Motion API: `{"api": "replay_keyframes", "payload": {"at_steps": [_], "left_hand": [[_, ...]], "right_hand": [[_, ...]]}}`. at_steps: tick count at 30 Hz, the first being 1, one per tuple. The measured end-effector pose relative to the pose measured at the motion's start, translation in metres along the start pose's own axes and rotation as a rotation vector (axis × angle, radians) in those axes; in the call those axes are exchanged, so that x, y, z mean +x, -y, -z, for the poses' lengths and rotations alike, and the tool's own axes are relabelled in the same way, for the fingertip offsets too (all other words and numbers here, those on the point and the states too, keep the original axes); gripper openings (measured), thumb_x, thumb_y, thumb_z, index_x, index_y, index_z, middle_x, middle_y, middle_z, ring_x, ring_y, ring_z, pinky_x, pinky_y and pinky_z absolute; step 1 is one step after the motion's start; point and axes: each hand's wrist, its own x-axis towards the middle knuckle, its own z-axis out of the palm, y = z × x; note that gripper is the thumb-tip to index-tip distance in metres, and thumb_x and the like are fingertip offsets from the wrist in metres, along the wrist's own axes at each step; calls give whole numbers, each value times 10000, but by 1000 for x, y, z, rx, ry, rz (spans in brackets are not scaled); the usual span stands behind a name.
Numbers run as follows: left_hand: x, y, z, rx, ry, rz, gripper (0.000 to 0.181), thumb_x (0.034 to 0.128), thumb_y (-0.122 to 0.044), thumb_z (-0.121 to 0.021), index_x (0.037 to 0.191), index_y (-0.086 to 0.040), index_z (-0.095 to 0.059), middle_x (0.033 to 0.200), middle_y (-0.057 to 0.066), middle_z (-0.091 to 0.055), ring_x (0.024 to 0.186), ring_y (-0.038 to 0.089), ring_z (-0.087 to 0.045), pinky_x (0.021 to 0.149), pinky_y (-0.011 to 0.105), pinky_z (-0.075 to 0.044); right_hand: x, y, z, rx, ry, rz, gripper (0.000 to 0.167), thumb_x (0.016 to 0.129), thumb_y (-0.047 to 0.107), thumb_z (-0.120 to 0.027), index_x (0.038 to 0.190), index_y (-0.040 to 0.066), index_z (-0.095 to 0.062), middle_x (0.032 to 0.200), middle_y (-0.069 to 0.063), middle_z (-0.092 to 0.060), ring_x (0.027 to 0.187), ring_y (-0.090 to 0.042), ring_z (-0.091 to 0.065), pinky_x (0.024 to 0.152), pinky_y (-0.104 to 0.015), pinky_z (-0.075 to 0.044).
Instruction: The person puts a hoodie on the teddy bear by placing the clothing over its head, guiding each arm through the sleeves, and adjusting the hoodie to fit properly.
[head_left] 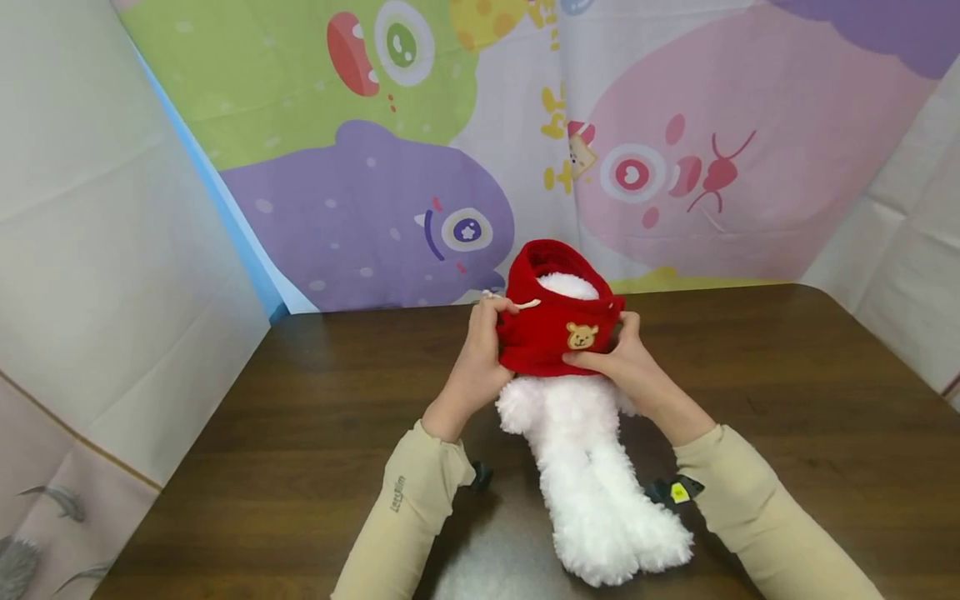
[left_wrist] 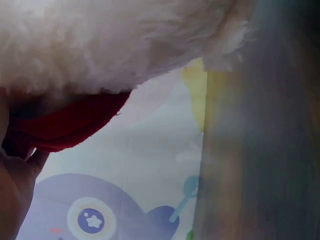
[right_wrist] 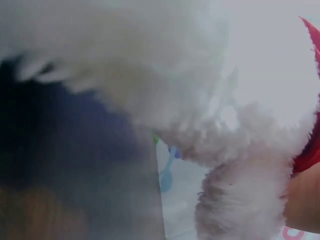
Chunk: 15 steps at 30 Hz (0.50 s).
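The red garment (head_left: 543,346) is encircling the upper end of the white plush toy (head_left: 581,433), overlapping the far edge of the bench (head_left: 337,417) in the head view, while the toy's feet are pointing toward the near edge; whether the toy is resting on the bench or hanging above it, the views are not showing. The fingers of the left hand (head_left: 483,346) are clamping on the garment's left side, just below the white cord (head_left: 529,304); those of the right hand (head_left: 637,367) are clamping on its right side, the thumb pressing the front near the hem, below the bear patch (head_left: 581,337). This opposed grip is probably keeping the fabric spread and level around the toy. Lettering on the left sleeve (head_left: 412,500) is apparently reading "LetsSlim". A yellow label (head_left: 678,492) beside the right cuff is appearing too small to read. Yellow characters (head_left: 555,112) on the backdrop (head_left: 540,192) are running sideways, not legible with certainty.
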Motion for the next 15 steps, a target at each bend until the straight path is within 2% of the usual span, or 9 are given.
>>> {"api": "replay_keyframes", "payload": {"at_steps": [3,7,9,10,12,15], "left_hand": [[-3,0,-3,-41,-47,74,464,697,31,-700,1020,-8,-369,1071,163,-454,1021,251,-461,843,346,-431],[-5,-1,-10,-58,-218,203,362,682,15,-683,905,-33,-403,895,125,-546,831,198,-545,692,281,-455],[-6,-2,-14,-73,-271,252,273,682,12,-653,845,-33,-440,790,109,-552,750,173,-535,645,251,-425],[-6,-2,-15,-91,-274,273,234,684,11,-643,819,-35,-456,748,103,-543,723,159,-521,627,236,-409],[-5,-1,-15,-168,-220,303,178,711,25,-627,806,-23,-484,739,108,-534,719,144,-504,631,219,-399],[-3,2,-10,-305,-67,362,170,746,65,-595,875,4,-502,810,127,-547,759,132,-492,666,205,-404]], "right_hand": [[-2,0,-5,21,-27,15,693,793,166,-674,1204,132,-117,1329,-120,-259,1233,-257,-310,957,-335,-386],[-5,4,-11,88,-76,31,609,806,148,-657,1144,188,-151,1274,-52,-298,1191,-216,-351,910,-299,-428],[-6,5,-14,142,-117,48,572,810,127,-647,1112,214,-169,1229,-5,-323,1154,-182,-378,865,-254,-451],[-6,6,-16,166,-140,62,562,809,113,-645,1097,224,-176,1210,16,-331,1137,-166,-388,845,-236,-460],[-7,6,-18,188,-197,95,557,799,96,-654,1074,232,-190,1180,41,-342,1108,-145,-402,808,-208,-468],[-7,5,-19,176,-256,151,564,785,86,-668,1072,227,-203,1194,28,-346,1107,-142,-402,801,-213,-469]]}}
